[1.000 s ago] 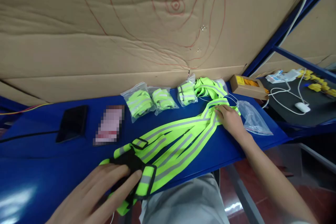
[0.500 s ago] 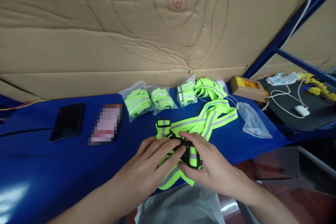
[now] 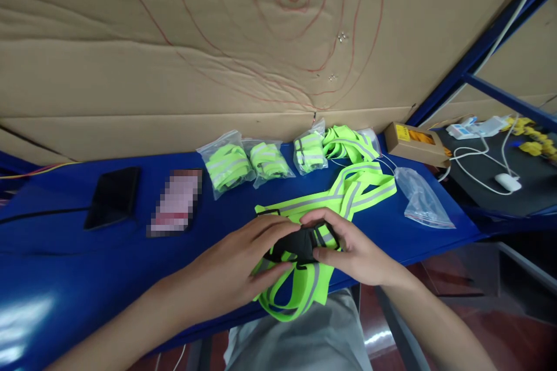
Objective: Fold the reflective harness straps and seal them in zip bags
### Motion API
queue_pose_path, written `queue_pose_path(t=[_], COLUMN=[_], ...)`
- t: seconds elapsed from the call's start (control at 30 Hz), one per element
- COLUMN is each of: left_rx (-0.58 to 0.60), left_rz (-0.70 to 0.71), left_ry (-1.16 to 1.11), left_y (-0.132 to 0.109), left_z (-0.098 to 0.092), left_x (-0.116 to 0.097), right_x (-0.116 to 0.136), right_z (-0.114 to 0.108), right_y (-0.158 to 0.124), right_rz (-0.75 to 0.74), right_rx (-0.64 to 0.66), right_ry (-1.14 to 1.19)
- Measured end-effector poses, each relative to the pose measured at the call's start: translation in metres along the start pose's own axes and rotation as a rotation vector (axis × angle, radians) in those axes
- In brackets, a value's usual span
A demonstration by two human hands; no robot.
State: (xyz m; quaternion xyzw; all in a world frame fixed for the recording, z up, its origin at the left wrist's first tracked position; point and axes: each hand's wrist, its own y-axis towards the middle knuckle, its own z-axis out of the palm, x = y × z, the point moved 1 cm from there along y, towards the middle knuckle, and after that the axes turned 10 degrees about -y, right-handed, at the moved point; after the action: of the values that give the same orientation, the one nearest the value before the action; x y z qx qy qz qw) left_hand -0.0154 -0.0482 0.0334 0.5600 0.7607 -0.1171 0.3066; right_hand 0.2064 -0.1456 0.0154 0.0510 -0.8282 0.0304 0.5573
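Note:
A neon-yellow reflective strap harness (image 3: 322, 200) with grey stripes and black buckles lies across the blue table, its near end gathered between my hands. My left hand (image 3: 261, 249) curls round the left side of the black piece (image 3: 300, 243), fingers above and thumb below. From the other side, my right hand (image 3: 343, 240) pinches the strap and its black edging between thumb and fingers. A yellow loop (image 3: 289, 301) droops below my hands over the table's front edge. My left fingers hide part of the black piece and a buckle.
Several clear bags of folded yellow straps (image 3: 228, 168) stand at the back. An empty plastic bag (image 3: 424, 200) and an open cardboard box (image 3: 415, 145) are at the right. A phone (image 3: 176, 200) and a black device (image 3: 112, 197) with a cable lie left on the table (image 3: 52, 255).
My hands have turned the black piece so more of it shows. My left fingers have come off its top to its left side. The yellow loop below now hangs wider and rounder.

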Motion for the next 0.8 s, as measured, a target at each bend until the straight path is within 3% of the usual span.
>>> queue_pose_path(t=[0.17, 0.33, 0.43, 0.53, 0.6, 0.7, 0.8], left_rx=[-0.063, -0.061, -0.04, -0.084, -0.213, -0.527, -1.021], left_rz=[0.072, 0.144, 0.115, 0.077, 0.019, -0.158, -0.273], left_ry=[0.2, 0.5, 0.502, 0.418, 0.299, -0.012, -0.466], left_y=[0.004, 0.013, 0.017, 0.012, 0.002, -0.023, -0.05], left_z=[0.008, 0.018, 0.018, 0.008, -0.006, -0.028, -0.037], left_x=[0.001, 0.005, 0.01, 0.018, 0.026, 0.039, 0.05], right_x=[0.004, 0.006, -0.002, -0.008, -0.009, -0.012, -0.025], right_z=[0.003, 0.026, 0.039, 0.03, 0.007, -0.044, -0.104], right_y=[-0.001, 0.002, 0.012, 0.017, 0.011, -0.016, -0.054], right_rz=[-0.024, -0.089, -0.033, 0.022, 0.007, -0.026, -0.004], right_rx=[0.009, -0.115, -0.131, -0.166, -0.242, -0.293, -0.579], right_ry=[-0.119, -0.617, -0.837, -0.872, -0.795, -0.532, -0.182])
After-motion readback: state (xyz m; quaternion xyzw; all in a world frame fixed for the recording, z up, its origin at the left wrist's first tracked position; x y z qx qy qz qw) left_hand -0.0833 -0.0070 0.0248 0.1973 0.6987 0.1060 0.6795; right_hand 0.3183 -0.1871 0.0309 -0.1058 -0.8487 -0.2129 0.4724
